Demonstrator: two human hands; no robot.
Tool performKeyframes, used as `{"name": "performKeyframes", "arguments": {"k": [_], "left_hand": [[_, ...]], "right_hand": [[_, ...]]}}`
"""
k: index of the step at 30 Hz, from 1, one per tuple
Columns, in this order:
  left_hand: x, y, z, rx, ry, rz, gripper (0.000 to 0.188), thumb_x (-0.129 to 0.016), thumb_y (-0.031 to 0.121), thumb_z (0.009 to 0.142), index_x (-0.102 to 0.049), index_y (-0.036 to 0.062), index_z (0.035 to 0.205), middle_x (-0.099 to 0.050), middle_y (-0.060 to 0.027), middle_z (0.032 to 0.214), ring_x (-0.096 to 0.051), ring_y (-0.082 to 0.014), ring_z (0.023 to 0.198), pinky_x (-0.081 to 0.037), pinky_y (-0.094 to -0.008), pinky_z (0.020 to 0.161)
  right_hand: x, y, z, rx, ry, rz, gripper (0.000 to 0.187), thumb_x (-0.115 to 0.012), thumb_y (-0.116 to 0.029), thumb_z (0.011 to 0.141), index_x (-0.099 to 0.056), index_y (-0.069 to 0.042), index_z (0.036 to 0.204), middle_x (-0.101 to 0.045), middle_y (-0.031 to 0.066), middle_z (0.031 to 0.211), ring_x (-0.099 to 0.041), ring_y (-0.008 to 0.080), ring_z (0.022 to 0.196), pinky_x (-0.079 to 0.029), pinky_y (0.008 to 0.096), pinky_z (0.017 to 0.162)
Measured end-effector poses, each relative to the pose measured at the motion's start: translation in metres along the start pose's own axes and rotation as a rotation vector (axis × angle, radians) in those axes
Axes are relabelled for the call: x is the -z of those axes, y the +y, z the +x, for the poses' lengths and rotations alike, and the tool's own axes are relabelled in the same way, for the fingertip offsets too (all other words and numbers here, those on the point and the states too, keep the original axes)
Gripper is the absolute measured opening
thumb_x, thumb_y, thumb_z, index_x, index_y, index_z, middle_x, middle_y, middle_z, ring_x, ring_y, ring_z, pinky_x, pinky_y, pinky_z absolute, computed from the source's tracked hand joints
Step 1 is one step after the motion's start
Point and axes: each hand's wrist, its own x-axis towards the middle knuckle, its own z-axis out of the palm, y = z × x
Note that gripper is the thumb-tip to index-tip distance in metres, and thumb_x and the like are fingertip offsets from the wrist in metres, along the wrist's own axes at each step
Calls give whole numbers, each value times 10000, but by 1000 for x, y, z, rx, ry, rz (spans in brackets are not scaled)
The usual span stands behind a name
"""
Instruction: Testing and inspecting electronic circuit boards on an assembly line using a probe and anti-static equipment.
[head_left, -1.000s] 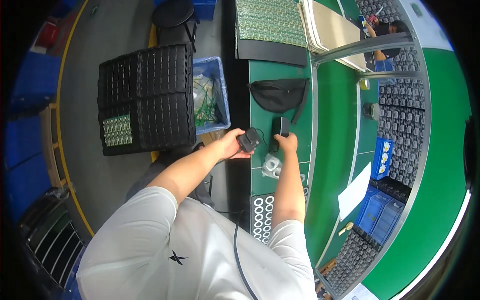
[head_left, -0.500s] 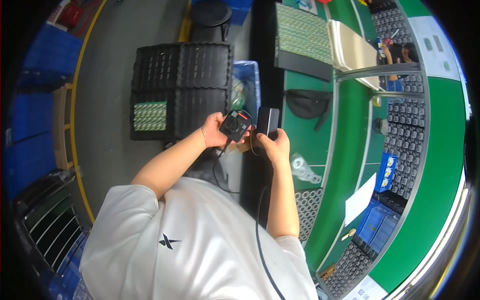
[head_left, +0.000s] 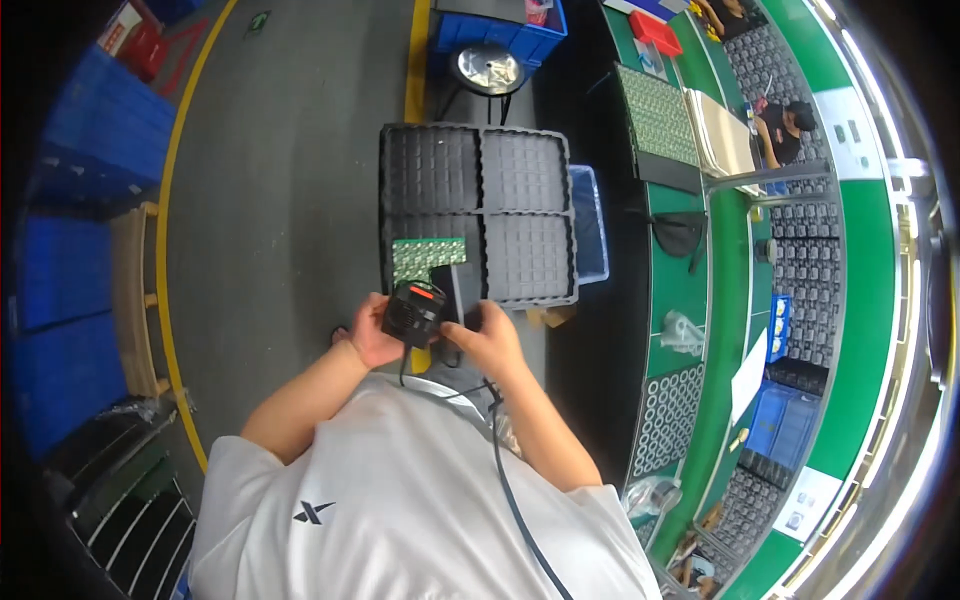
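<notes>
A small black box-shaped device (head_left: 415, 314) with a round grille, an orange-red strip and a cable hanging from it is gripped by my left hand (head_left: 370, 335), fingers closed around its side. My right hand (head_left: 497, 343) is closed on a flat black rectangular slab (head_left: 461, 292), which stands close beside the device. Whether the two touch, I cannot tell. Just beyond both lies a green circuit board panel (head_left: 428, 252) on a black compartmented tray (head_left: 525, 170); the slab and device cover part of the panel.
A round stool (head_left: 487, 72) and blue crate (head_left: 545, 42) stand beyond the tray. A clear-lined blue bin (head_left: 590, 225) adjoins its right side. The green workbench (head_left: 672, 285) at right carries a black pouch (head_left: 678, 235) and ring-filled tray (head_left: 667, 420). Another person (head_left: 785, 135) is at far right.
My view has swung, so the tray and bench sit farther right in it. Both hands have moved left and nearer my body, bringing device and slab closer together, in front of the circuit board panel.
</notes>
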Motion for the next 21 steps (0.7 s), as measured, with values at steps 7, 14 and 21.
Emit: {"name": "performKeyframes", "arguments": {"k": [7,14,21], "left_hand": [[52,111,-122,-210,75,9,780,-597,689,821,-578,178,1410,-615,-125,1393,-619,-363,1230,-541,-604,937],[76,221,-101,-132,28,-59,801,-621,699,786,-592,170,1386,-627,-134,1375,-604,-387,1247,-461,-638,1045],[16,339,-16,11,-15,89,879,-669,654,746,-497,229,1497,-501,-136,1523,-485,-382,1381,-416,-617,1102]], "right_hand": [[-147,-102,21,15,-158,-19,521,-830,-363,761,-630,58,994,-702,194,867,-690,311,806,-551,410,739],[-175,-171,89,27,-123,-6,566,-829,-405,730,-595,67,938,-696,253,849,-707,397,823,-559,456,743],[-143,-233,187,57,-159,81,558,-815,-371,745,-564,72,974,-679,249,904,-702,391,859,-560,453,762]]}}
